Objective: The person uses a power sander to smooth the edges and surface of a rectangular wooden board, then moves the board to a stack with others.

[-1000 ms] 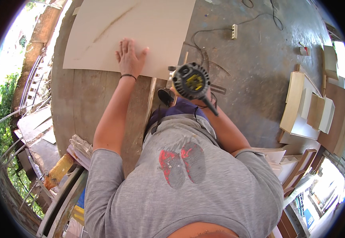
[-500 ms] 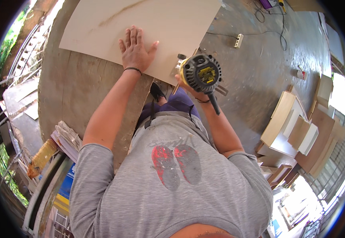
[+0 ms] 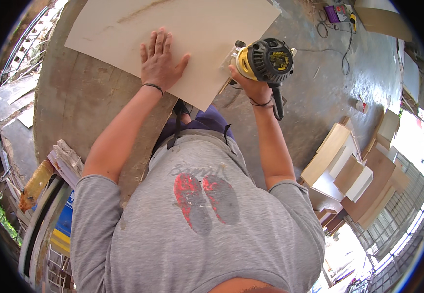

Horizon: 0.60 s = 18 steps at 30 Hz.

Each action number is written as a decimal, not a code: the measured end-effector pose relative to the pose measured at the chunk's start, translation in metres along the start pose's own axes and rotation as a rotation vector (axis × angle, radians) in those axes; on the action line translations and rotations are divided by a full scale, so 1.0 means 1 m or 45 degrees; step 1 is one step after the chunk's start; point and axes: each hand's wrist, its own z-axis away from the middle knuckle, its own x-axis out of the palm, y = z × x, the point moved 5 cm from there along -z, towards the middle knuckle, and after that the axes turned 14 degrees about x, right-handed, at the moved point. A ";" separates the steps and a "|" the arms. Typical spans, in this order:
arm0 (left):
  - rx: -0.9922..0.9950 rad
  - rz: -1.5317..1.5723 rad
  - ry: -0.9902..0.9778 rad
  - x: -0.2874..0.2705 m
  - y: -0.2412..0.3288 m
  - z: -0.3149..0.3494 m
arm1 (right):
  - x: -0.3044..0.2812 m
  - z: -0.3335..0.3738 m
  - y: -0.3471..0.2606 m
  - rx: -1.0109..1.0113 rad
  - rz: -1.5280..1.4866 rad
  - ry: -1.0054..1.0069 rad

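Observation:
A pale flat board (image 3: pixel 207 34) with a brown smudge lies in front of me, one corner pointing toward my body. My left hand (image 3: pixel 161 66) rests flat on it, fingers stretched out and thumb apart. At the board's right edge is a black-and-yellow trim router (image 3: pixel 271 61) with a dark cord at its rear. My right hand (image 3: pixel 252 87) is wrapped round its yellow body. The router's base meets the board near that edge; its bit is hidden from view.
A worn work surface (image 3: pixel 80 93) supports the board. To the right, pale wooden box pieces (image 3: pixel 326 151) stand on the grey floor (image 3: pixel 314 97). A black cord (image 3: pixel 344 61) and a purple box (image 3: pixel 336 13) lie farther off. Wood scraps (image 3: pixel 65 156) are stacked at my left.
My right hand has carried the router away from my body and rightward, along the board's right edge. My left hand stays flat on the board. The whole view has shifted a little.

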 end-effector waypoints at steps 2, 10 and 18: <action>0.004 0.006 0.011 0.000 0.000 0.000 | -0.002 -0.004 0.000 -0.009 -0.004 0.011; 0.001 0.006 0.012 -0.003 0.000 0.000 | -0.008 -0.028 0.009 -0.050 -0.019 0.017; -0.005 -0.002 -0.009 -0.003 -0.001 0.001 | -0.013 -0.053 0.029 0.020 -0.112 0.009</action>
